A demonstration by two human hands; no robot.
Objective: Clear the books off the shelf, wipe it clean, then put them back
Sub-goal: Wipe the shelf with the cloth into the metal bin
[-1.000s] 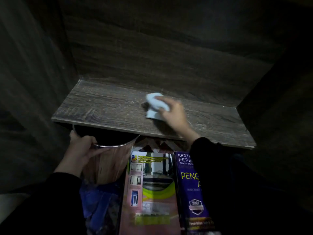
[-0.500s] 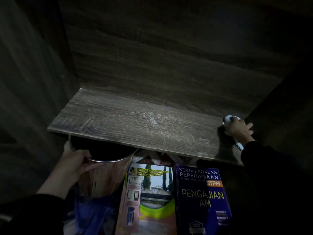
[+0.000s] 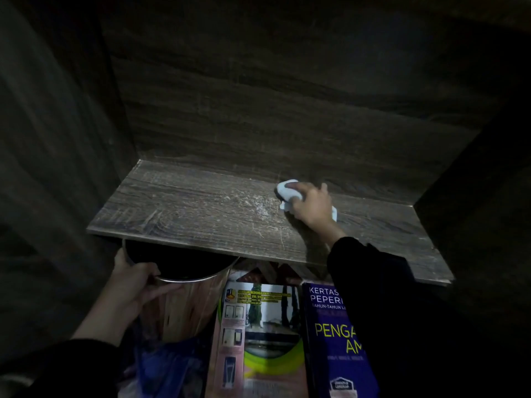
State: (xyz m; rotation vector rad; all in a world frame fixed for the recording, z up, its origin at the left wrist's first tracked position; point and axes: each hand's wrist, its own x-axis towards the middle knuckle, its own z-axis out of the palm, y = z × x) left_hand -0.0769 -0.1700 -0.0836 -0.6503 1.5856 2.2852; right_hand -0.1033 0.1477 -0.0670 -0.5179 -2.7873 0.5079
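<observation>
A dark wooden shelf (image 3: 201, 208) with no books on it shows pale dust streaks near its middle. My right hand (image 3: 311, 206) grips a white cloth (image 3: 287, 191) and presses it on the shelf, right of the middle, close to the back wall. Below the shelf's front edge my left hand (image 3: 135, 282) holds the rim of a round bin (image 3: 184, 305). Two books lie below the shelf: a pink and green one (image 3: 258, 334) and a blue one (image 3: 336, 340), the blue partly hidden by my right sleeve.
Dark wooden side walls (image 3: 57, 139) and a back panel (image 3: 273, 110) close in the shelf. A blue plastic bag (image 3: 169, 366) lies under the bin. The scene is dim.
My right hand swept the cloth from the shelf's middle to its far right end and has now come back left toward the middle. My left hand stays on the bin's rim.
</observation>
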